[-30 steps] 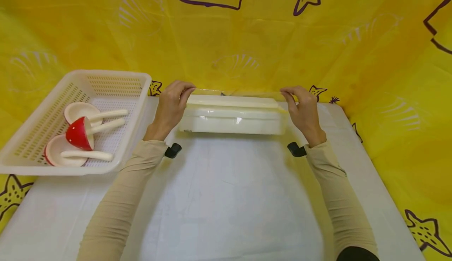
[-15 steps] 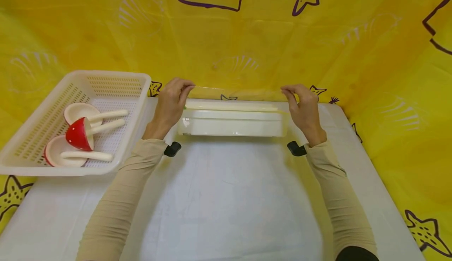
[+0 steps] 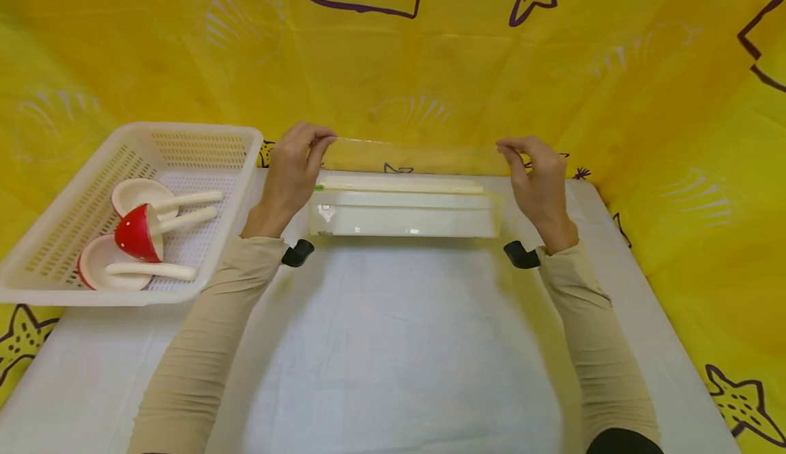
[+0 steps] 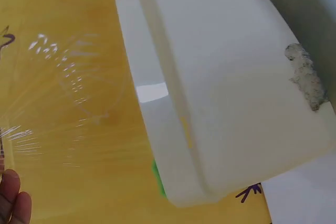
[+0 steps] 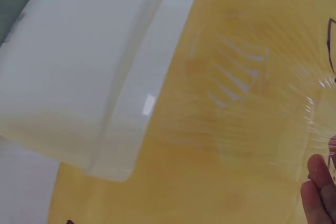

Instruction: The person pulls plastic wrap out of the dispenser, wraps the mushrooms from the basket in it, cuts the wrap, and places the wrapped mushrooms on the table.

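Observation:
A long white cling film dispenser (image 3: 405, 218) rests near the back of the table, its smooth casing (image 4: 220, 66) filling much of the left wrist view. Clear cling film (image 3: 411, 157) stretches above and behind it, with shiny wrinkles gathering toward each hand. My left hand (image 3: 291, 174) pinches one corner of the film between thumb and fingers. At the opposite corner, my right hand (image 3: 543, 184) pinches it likewise; its fingertips (image 5: 317, 182) show at the right wrist view's edge. A small green part (image 4: 159, 178) sits at the dispenser's left end.
On the left stands a white plastic basket (image 3: 242, 167) holding red-and-white spotted ladles (image 3: 136, 233). A yellow patterned cloth (image 3: 393, 58) hangs behind the white-covered table (image 3: 393, 345) and along its right side.
Both hands have risen and moved slightly farther back, lifting the film higher above the dispenser. The right hand has shifted a little right. The dispenser has tipped slightly, showing less of its top.

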### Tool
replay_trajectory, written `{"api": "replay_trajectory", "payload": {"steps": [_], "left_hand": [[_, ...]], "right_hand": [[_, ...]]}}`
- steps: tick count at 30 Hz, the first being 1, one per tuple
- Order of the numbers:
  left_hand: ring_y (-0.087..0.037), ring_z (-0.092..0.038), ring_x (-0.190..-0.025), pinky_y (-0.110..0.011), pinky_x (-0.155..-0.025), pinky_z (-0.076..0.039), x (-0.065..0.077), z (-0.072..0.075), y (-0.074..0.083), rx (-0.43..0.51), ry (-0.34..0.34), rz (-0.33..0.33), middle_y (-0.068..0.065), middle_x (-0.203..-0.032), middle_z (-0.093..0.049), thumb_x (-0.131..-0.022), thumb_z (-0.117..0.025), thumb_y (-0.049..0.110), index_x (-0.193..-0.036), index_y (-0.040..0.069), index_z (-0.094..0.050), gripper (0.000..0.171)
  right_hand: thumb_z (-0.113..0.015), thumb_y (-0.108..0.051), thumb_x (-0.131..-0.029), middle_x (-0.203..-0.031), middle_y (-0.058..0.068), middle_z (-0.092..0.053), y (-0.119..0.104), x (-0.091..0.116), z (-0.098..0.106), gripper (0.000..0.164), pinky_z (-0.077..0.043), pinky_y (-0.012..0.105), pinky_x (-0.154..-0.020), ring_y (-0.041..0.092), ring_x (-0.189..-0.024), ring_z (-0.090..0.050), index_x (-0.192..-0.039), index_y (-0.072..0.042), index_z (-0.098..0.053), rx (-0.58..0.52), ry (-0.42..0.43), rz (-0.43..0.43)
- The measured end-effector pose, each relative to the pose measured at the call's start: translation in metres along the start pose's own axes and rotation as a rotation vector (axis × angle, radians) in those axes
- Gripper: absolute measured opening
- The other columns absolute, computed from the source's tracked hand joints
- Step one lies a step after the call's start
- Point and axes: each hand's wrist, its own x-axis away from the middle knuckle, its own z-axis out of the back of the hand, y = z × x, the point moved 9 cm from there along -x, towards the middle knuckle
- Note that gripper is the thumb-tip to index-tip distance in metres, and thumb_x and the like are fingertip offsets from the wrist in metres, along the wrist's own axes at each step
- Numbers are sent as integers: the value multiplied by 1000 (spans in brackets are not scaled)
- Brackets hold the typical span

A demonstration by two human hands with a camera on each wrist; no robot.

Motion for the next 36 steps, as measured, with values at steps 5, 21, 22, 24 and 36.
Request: {"api": "replay_trajectory", "payload": {"steps": [5, 21, 22, 24, 36], "left_hand": [[-30, -56, -77, -31, -71, -42, -4, 8, 9, 16, 30, -24, -21, -85, -63, -97, -60, 13, -101, -6, -69, 22], [-31, -59, -81, -31, -75, -45, -14, 25, 29, -12, 84, -114, -22, -89, -67, -100, -57, 16, -100, -7, -69, 26], [-30, -59, -81, -31, -75, -46, -15, 26, 30, -11, 88, -120, -22, -89, -67, -100, -57, 15, -100, -7, -69, 25], [-30, -59, -81, -31, -76, -46, -16, 28, 33, -12, 94, -129, -22, -89, -67, -100, -57, 16, -100, -6, -69, 25], [-30, -59, -82, -28, -76, -44, -26, 38, 42, -30, 110, -130, -22, -91, -67, -100, -56, 19, -100, -6, -70, 29]], "right_hand": [[-66, -2, -93, -91, 22, -73, -8, -4, 8, 12, -41, 5, -77, 37, -80, -69, -97, 6, -74, 6, 24, 1], [-68, -5, -92, -90, 22, -74, -24, -16, 27, 13, -46, 9, -83, 37, -81, -68, -96, 6, -74, 2, 127, -20], [-68, -5, -92, -90, 22, -74, -25, -16, 28, 13, -46, 10, -84, 37, -81, -68, -96, 6, -75, 2, 132, -21], [-68, -5, -92, -91, 22, -74, -26, -18, 29, 13, -47, 10, -85, 37, -82, -69, -96, 6, -75, 4, 138, -23], [-69, -4, -91, -92, 21, -75, -30, -29, 37, 12, -50, 14, -89, 34, -85, -71, -96, 5, -74, 5, 158, -38]]}}
